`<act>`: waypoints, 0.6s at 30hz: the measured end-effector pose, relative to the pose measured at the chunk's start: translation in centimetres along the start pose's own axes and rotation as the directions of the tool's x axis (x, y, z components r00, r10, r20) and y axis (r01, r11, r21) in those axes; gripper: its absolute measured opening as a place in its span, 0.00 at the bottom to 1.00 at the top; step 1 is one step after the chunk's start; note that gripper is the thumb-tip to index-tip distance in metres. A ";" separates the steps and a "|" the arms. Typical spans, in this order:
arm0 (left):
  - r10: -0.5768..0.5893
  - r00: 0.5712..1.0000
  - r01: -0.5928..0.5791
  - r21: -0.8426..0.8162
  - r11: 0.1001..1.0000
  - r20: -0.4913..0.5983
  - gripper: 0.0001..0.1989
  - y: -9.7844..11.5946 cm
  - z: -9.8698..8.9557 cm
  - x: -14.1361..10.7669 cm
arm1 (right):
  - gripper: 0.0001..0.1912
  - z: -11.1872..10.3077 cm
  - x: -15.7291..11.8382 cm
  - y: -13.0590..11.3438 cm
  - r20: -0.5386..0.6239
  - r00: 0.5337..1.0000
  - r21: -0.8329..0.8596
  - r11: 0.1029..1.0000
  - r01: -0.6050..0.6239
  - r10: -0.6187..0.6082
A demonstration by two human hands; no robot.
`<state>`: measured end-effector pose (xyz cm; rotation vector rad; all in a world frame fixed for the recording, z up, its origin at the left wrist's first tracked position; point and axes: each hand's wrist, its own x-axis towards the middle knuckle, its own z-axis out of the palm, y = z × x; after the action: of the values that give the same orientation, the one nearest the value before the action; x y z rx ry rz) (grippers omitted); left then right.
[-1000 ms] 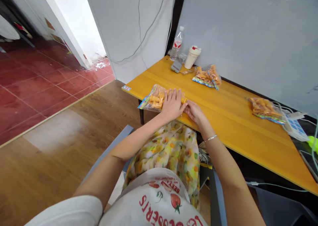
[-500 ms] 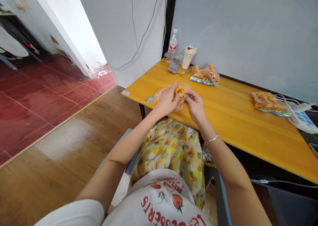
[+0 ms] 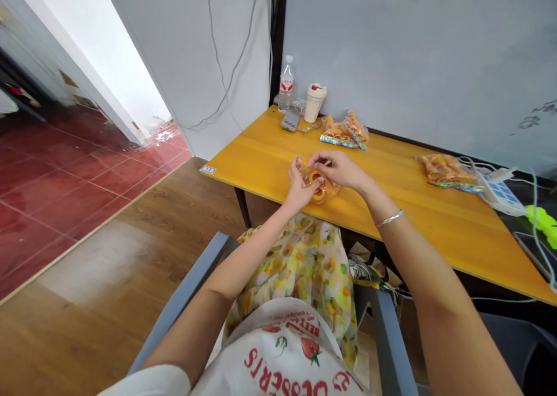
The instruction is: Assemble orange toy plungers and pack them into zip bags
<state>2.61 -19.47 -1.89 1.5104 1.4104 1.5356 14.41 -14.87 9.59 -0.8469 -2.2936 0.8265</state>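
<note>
A clear plastic bag (image 3: 333, 190) with orange ring-shaped pieces (image 3: 319, 195) in it is between my hands at the table's near edge. My left hand (image 3: 301, 188) is closed on the bag's left side, its thumb lying across the front by the rings. From the right and above, my right hand (image 3: 338, 168) pinches the upper part of the bag, with its fingertips partly hidden. Exactly what the rings are I cannot tell.
On the yellow table (image 3: 391, 210), packed orange pieces (image 3: 343, 132) lie at the back and another bag (image 3: 450, 172) lies right. A bottle (image 3: 286, 85), a cream cup (image 3: 315, 103) and a grey packet (image 3: 290, 119) stand back left. A power strip (image 3: 505, 194) with cables is far right.
The view has shifted, so the table appears further left. My right hand has come over the top of the bag. The orange ring now shows lower, inside clear plastic between both hands.
</note>
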 end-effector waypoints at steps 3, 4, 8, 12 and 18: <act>-0.056 0.997 0.057 0.020 0.998 -0.047 0.46 -1.5 -0.4 -0.4 | 0.08 0.8 -2.1 1.6 -0.015 1.000 -0.063 0.998 0.026 -0.027; -0.037 0.998 0.039 0.051 0.998 -0.049 0.45 -1.8 -0.8 -0.5 | 0.09 1.1 -2.9 2.1 -0.037 0.998 -0.086 0.996 0.038 -0.041; 0.096 0.995 -0.099 0.200 0.975 0.020 0.38 -2.6 -3.0 -1.0 | 0.12 2.9 -7.0 3.3 -0.131 0.981 -0.262 0.959 0.106 -0.144; 0.149 0.971 -0.196 0.266 0.944 0.186 0.23 -2.3 -4.7 -1.0 | 0.13 4.6 -10.6 3.5 -0.091 0.964 -0.641 0.756 0.136 -0.251; 0.183 0.929 -0.272 0.259 0.927 0.321 0.13 -1.4 -4.8 -0.6 | 0.11 5.3 -12.1 4.3 0.069 0.962 -0.891 0.418 0.179 -0.265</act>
<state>-2.13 -20.97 -2.53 2.0580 1.3711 1.1935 20.30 -22.70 -0.30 -0.8935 -2.6228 -0.6850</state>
